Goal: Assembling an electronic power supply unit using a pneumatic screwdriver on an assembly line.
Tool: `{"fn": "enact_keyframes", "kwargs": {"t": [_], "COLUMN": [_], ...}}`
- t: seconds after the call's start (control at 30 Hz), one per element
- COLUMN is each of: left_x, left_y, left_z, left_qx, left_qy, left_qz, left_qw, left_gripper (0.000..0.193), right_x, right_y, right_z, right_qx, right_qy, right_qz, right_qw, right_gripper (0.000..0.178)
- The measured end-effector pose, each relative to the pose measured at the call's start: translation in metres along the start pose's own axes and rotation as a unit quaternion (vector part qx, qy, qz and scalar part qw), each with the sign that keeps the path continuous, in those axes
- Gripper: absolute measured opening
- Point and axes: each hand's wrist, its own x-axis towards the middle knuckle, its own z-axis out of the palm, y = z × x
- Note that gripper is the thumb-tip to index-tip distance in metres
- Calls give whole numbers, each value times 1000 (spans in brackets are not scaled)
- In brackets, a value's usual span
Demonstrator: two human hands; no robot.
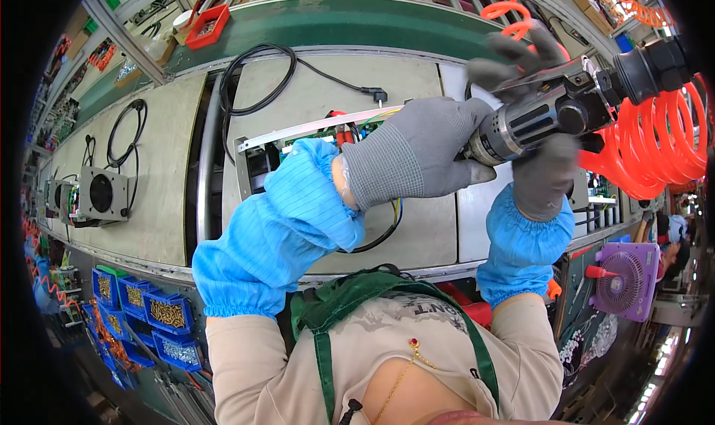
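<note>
My left hand (pixel 424 146), in a grey knit glove, is wrapped round the narrow end of a black and metallic hand-held air tool (pixel 551 112). My right hand (pixel 547 175), gloved alike, is at the tool's other side and partly hidden behind it. Its blurred fingers stretch out spread past the tool's far edge. A red coiled air hose (pixel 655 146) hangs to the right of the tool. Under my left forearm lies an open metal-framed unit (pixel 244 164) with circuit boards and wires, largely covered by my arm. A black power cord (pixel 290 60) with a plug loops beyond it.
Further units with black fans (pixel 102 194) stand on the left board. Blue bins (pixel 167 313) of small fasteners hang at the lower left. A red tray (pixel 208 27) sits beyond the green belt (pixel 335 23). At the right edge is a purple fan (pixel 625 280).
</note>
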Motion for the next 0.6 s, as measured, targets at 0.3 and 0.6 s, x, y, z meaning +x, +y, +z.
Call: {"fn": "enact_keyframes", "kwargs": {"t": [0.3, 0.6], "left_x": [7, -24], "left_y": [3, -32], "left_z": [0, -5], "left_qx": [-15, -23], "left_qy": [-46, -124], "left_qz": [-37, -141], "left_qw": [998, 982], "left_gripper": [51, 29], "right_x": [-29, -6], "right_y": [-24, 10], "right_z": [-30, -36], "right_qx": [-443, -68], "right_qy": [217, -57], "right_qz": [-238, 24], "right_qw": [837, 996], "right_gripper": [31, 66]}}
